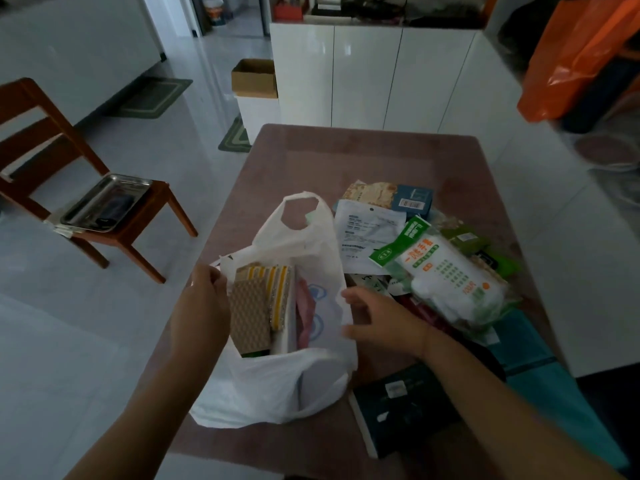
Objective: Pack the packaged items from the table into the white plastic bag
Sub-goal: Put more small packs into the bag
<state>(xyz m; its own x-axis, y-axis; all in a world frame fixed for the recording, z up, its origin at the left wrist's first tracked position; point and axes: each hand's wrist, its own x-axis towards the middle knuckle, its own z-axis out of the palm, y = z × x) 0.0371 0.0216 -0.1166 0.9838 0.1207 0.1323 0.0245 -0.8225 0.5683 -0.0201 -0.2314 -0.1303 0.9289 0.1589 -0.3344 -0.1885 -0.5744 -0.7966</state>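
Left hand (204,299) pinches the near-left rim of the white plastic bag (277,386), holding it open; sponge pack (261,299) already inside. Right hand (377,320) empty, fingers apart, at the right rim. Risk: thin rim slips, mouth collapses. Glove packet (450,275) tops the waiting pile, right. Table (346,154) pinkish, smooth. Beyond: wooden chair (45,140), white cabinets (381,74).

The bag (277,386) is white. The sponges (263,299) inside are tan with yellow stripes. The desk (346,157) is pinkish brown. The glove pack (446,275) is green and white.
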